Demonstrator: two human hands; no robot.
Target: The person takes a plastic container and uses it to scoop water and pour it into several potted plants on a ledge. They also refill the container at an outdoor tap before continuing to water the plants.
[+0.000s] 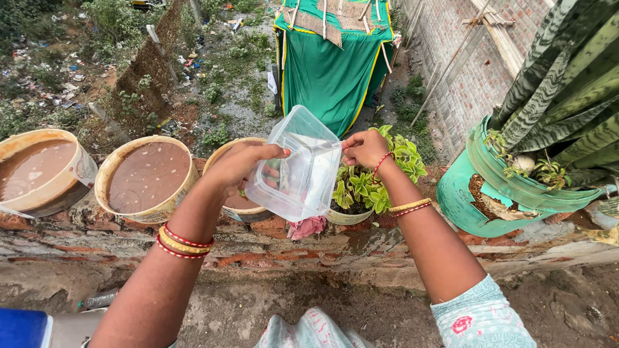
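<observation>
Clear plastic container (pixel 298 169), square, tilted, empty

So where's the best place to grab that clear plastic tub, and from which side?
By its rim, one hand on each side edge. The clear plastic tub is wide, thin-walled and tilted, so the left hand and right hand at opposite edges probably steady it best.

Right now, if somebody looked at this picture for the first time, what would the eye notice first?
First, the clear plastic container tilted in the middle, held by the left hand and the right hand above a low brick wall. Then the tubs of brown water in a row on the wall at left, and the big striped plant in a green pot at right.
</observation>
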